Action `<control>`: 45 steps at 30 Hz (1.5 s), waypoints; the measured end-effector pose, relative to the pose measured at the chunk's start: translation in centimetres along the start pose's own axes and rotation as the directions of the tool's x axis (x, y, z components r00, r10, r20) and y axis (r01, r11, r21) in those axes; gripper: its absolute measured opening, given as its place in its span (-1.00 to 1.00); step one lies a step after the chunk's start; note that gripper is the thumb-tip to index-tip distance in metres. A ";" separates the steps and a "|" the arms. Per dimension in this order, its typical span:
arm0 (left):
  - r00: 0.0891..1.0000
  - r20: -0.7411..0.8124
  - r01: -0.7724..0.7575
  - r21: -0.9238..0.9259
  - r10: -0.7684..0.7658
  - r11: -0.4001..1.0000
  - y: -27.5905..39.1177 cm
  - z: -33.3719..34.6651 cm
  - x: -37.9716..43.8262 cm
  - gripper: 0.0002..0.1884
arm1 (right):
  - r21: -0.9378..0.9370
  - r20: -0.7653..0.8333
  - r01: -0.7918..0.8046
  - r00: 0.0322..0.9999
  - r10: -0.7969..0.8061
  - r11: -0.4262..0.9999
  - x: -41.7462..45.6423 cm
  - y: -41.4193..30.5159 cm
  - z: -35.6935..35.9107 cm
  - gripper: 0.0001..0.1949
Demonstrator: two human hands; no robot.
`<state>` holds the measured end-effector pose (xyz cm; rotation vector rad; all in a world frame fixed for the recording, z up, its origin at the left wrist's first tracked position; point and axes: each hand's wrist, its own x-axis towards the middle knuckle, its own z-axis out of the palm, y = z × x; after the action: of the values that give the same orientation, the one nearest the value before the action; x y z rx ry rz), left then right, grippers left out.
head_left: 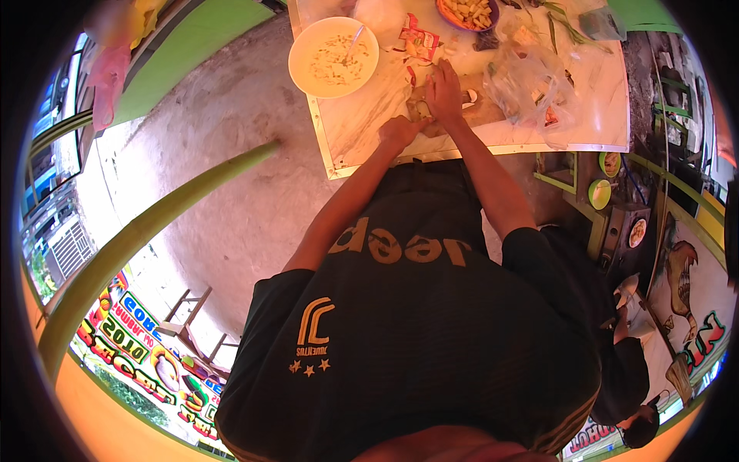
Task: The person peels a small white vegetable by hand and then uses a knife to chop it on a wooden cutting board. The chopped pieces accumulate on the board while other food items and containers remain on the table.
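Note:
My left hand [399,131] is at the near side of a brown chopping board [489,113], fingers curled and thumb pointing toward my right wrist. My right hand [445,92] lies over the board with its fingers stretched forward. A small pale greenish piece [422,110] shows between the hands. Right of my right hand is a partly covered object with a white and dark surface [470,98], too small to identify. What either hand grips is hidden. Small red chilli pieces [411,76] lie beyond the left hand.
A large bowl of pale batter with chopped greens [335,66] holds a spoon [354,41]. Red sachets [420,44], a bowl of cut pale pieces [469,14], a clear plastic bag [528,84] and green stalks [568,29] share the metal-edged table [369,147]. Another person [626,369] is behind at right.

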<state>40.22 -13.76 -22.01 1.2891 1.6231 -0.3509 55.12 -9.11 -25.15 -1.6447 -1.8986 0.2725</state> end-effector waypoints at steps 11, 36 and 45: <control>0.994 -0.109 0.000 0.005 0.000 1.000 -0.1 0.6 -0.1 -0.02 | -0.104 0.115 -0.061 0.991 0.073 0.993 0.3 -0.3 0.2 -0.46; 0.997 0.071 -0.001 -0.088 0.007 0.996 -0.1 -0.1 0.4 -0.01 | 0.256 0.021 -0.143 0.990 0.142 0.956 0.9 1.0 -1.4 -0.60; 0.991 -0.034 -0.131 -0.109 0.128 0.985 -0.3 -1.4 -1.4 -0.02 | 0.473 -0.048 -0.381 0.890 0.454 0.794 -2.0 1.7 -6.7 -0.62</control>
<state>39.19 -13.67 -20.36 1.3116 1.5499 -0.1614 60.37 -12.17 -21.29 -1.6755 -1.2060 0.6902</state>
